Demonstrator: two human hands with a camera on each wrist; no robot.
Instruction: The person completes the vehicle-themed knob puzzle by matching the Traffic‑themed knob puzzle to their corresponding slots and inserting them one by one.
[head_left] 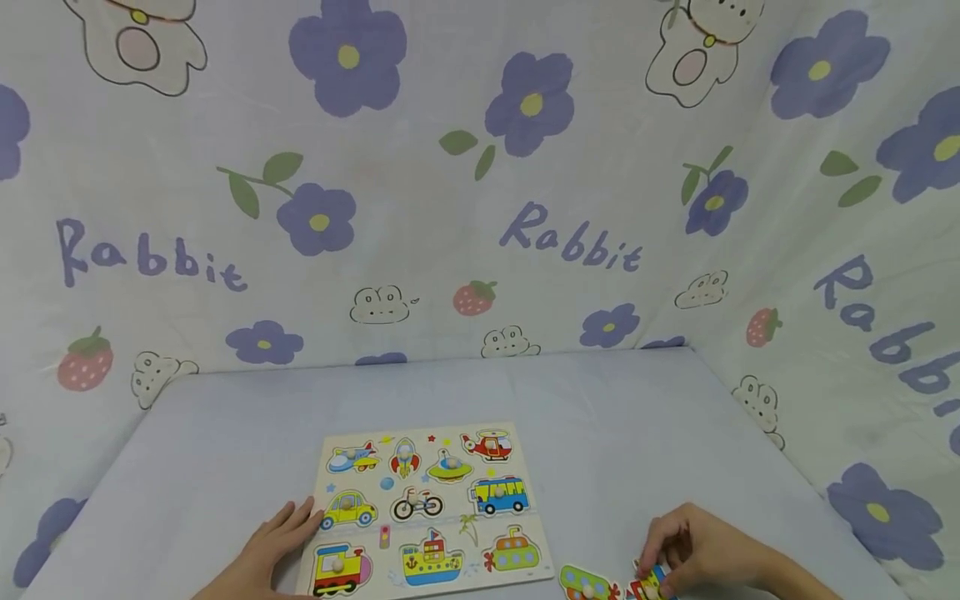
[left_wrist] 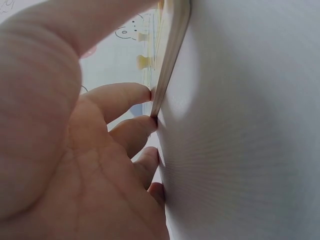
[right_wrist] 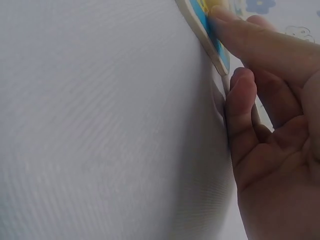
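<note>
A wooden knob puzzle board with vehicle pictures lies on the table. My left hand rests along its left side, fingers extended; in the left wrist view the fingertips touch the table beside the board's edge. To the right of the board, my right hand pinches a red, yellow and blue puzzle piece, mostly covered by the fingers. That piece's wooden rim and blue face show in the right wrist view, tilted against the table. Beside it lies a green submarine puzzle piece with a knob.
Knobs stand on several pieces in the board, such as the train, car and bus. The ship picture and submarine picture show no knobs. A pale cloth covers the table; patterned fabric hangs behind.
</note>
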